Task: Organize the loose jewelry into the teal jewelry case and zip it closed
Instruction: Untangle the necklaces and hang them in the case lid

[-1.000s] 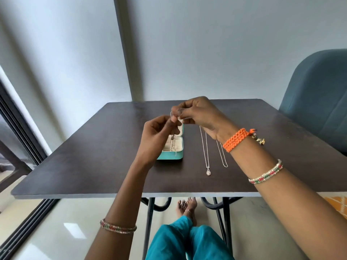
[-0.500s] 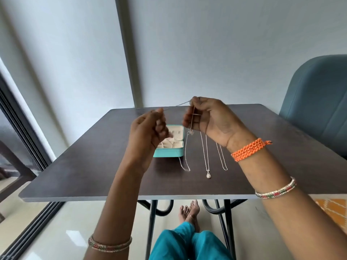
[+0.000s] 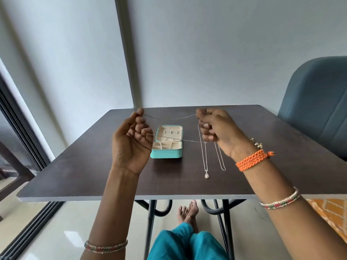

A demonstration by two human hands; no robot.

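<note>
Here, both hands' curled fingers (image 3: 141,117) pinch a thin chain (image 3: 172,118) stretched above the open case (image 3: 166,154).

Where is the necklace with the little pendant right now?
The pendant necklace lies on the dark table, right of the open teal case, beside a plain chain.

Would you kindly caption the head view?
Both hands stretch a thin chain above the open teal case.

Both hands (image 3: 131,141) (image 3: 217,132) stretch chain (image 3: 174,118) above open teal case (image 3: 166,153).
</note>
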